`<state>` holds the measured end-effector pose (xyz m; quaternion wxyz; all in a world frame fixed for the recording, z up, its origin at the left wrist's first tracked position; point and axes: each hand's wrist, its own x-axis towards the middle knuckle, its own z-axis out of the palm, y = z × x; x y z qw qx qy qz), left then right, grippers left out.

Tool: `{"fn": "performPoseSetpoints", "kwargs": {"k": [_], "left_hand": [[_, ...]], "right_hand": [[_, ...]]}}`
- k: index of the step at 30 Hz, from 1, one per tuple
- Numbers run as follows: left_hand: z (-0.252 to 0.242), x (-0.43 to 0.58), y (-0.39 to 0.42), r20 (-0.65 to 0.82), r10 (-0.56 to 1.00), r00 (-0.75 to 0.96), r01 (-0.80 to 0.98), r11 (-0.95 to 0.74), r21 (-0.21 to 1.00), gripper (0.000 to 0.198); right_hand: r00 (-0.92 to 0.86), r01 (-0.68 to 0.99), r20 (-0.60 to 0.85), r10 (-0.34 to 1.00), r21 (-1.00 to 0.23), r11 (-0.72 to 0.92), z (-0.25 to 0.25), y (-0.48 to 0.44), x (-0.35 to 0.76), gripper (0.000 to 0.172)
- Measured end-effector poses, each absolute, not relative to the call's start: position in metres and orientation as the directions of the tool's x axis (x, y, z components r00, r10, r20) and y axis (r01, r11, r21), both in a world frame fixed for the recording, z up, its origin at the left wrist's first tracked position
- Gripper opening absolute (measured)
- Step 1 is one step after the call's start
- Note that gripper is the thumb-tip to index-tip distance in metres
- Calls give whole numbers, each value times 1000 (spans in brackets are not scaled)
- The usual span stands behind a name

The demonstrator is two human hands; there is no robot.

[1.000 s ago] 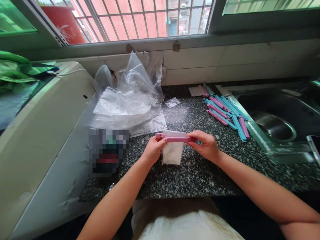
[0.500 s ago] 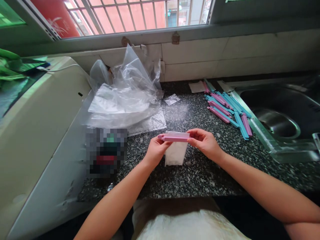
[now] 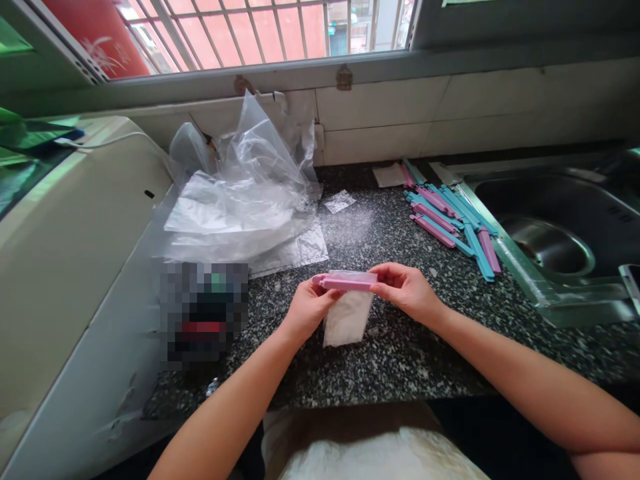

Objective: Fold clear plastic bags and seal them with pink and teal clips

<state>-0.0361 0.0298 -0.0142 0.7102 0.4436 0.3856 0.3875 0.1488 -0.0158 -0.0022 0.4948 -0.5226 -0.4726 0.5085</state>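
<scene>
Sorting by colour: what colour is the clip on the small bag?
Pink; the long plastic clip shows best in head view.

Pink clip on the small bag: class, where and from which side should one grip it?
At its two ends, from left and right, as the left hand and right hand do: the pink clip is a long level bar, and the bag hangs under its middle.

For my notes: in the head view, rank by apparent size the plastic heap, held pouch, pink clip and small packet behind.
1. heap
2. pouch
3. clip and packet: look alike; packet lies farther off, so unranked.
</scene>
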Motion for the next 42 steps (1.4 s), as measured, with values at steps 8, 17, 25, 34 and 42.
{"fn": "performPoseSetpoints", "kwargs": {"k": [8,17,25,34,42], "left_hand": [[-10,-35,30,-204,889,409,-196,304,932,34],[-11,-41,31,-149,902,404,-100,206,973,33],[-6,-42,30,-76,925,372,-75,111,991,32],[-4,-41,29,-19,916,402,-73,53,996,38],[-4,-41,30,-4,919,395,-49,25,998,40]], "right_hand": [[-2,79,-45,999,-996,-45,-6,-16,151,25],[45,259,121,992,-960,106,-8,-17,152,21],[9,364,174,985,-918,159,-9,-17,153,21],[-39,439,198,980,-877,194,-9,-16,153,16],[-100,480,221,970,-843,241,-10,-15,155,15]]}}
